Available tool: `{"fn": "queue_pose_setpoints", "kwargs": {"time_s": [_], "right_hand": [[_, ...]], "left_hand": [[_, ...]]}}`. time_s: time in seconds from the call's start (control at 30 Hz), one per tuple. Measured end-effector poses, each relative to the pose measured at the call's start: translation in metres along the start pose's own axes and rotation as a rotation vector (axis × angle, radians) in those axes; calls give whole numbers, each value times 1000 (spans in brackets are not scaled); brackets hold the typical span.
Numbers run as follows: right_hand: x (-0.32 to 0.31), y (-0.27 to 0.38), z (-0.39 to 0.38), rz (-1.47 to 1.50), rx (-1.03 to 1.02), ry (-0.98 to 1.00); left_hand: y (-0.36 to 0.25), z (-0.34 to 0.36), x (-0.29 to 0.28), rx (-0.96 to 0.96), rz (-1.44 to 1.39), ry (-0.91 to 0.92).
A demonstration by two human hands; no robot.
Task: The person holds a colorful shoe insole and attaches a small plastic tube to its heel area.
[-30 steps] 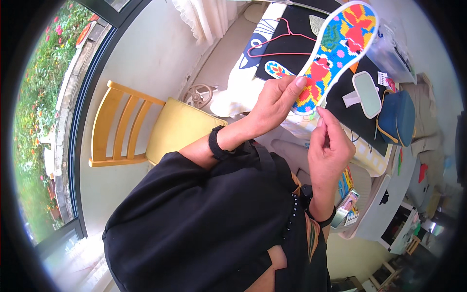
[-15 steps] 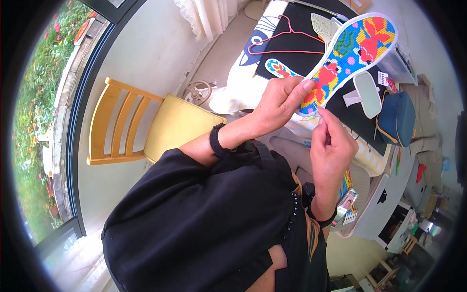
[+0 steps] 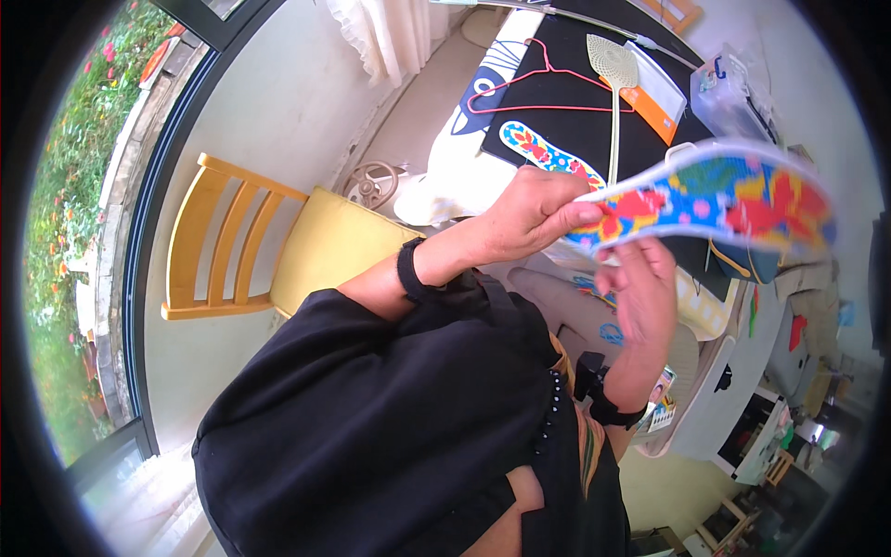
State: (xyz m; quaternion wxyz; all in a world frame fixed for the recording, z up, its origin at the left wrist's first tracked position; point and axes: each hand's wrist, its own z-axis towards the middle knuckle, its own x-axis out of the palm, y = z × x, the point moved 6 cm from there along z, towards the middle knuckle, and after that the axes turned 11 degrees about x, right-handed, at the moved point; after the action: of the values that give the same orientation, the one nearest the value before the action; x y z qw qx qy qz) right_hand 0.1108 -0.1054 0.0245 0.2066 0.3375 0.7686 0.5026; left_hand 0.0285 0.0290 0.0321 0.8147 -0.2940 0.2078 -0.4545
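My left hand (image 3: 534,218) is closed on one end of an embroidered insole (image 3: 705,206), thumb on top. Red, yellow and green stitching on blue covers the insole, and a white border runs round it. It stretches out to the right, its far end smeared by motion. Under the held end is my right hand (image 3: 645,297), fingers curled and their tips partly hidden by the insole; anything pinched there cannot be made out. A second patterned insole (image 3: 543,151) lies on the black table mat (image 3: 577,56), just beyond my left hand.
On the mat are a pink clothes hanger (image 3: 552,110), a pale fly swatter (image 3: 613,67) and an orange-and-white packet (image 3: 657,107). A clear plastic box (image 3: 733,97) stands at the right. Partly behind the insole is a blue bag (image 3: 764,265). A yellow-seated wooden chair (image 3: 339,237) is at left.
The insole has swung clockwise and down, from slanting up to nearly level. My right hand has moved from its near edge to beneath it. The swatter and packet now show more.
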Motion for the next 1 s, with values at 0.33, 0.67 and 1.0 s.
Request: {"fn": "queue_pose_setpoints", "kwargs": {"time_s": [0.33,0.67,1.0], "right_hand": [[-20,-44,32,704,262,-20],[20,-22,4,581,177,460],[-16,-17,25,1348,232,739]], "left_hand": [[8,-10,18,-225,-204,257],[6,-1,10,-50,-196,109],[19,-27,22,-482,-423,57]]}}
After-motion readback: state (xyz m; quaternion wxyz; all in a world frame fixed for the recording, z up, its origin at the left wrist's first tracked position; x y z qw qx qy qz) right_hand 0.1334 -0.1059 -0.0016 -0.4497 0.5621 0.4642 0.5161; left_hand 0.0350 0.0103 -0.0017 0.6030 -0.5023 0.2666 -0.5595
